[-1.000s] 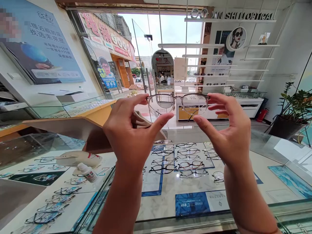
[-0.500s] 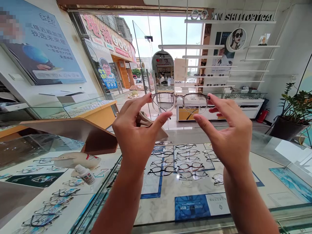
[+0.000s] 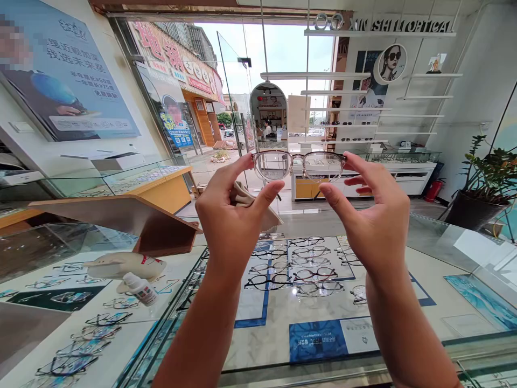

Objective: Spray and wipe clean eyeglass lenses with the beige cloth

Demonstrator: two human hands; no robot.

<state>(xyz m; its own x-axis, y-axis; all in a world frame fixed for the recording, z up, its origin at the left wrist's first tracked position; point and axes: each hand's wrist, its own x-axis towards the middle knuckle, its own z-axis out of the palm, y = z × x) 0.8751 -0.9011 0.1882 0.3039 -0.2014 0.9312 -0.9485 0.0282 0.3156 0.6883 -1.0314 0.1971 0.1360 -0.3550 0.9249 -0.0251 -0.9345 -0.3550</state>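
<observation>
A pair of eyeglasses [image 3: 298, 157] with a dark upper rim and clear lenses is held up level above the glass counter, seen against the shop's doorway and shelves. My left hand [image 3: 234, 207] grips its left end, with a beige cloth [image 3: 243, 195] also tucked in that hand and partly hidden behind the fingers. My right hand [image 3: 374, 210] grips its right end by the fingertips. Both thumbs stand below the lenses. The temples are mostly hidden behind the frame and hands.
Under the glass counter lie several rows of eyeglasses [image 3: 269, 281] and a blue-and-white card [image 3: 317, 341]. To the left are a white bottle [image 3: 140, 289], a beige pouch [image 3: 125, 265] and a brown wooden tray-like piece [image 3: 121, 210]. A potted plant [image 3: 476, 183] stands at right.
The hands have drawn slightly closer together, and the eyeglasses have tilted a little so the lenses look shallower. Both hands keep their hold.
</observation>
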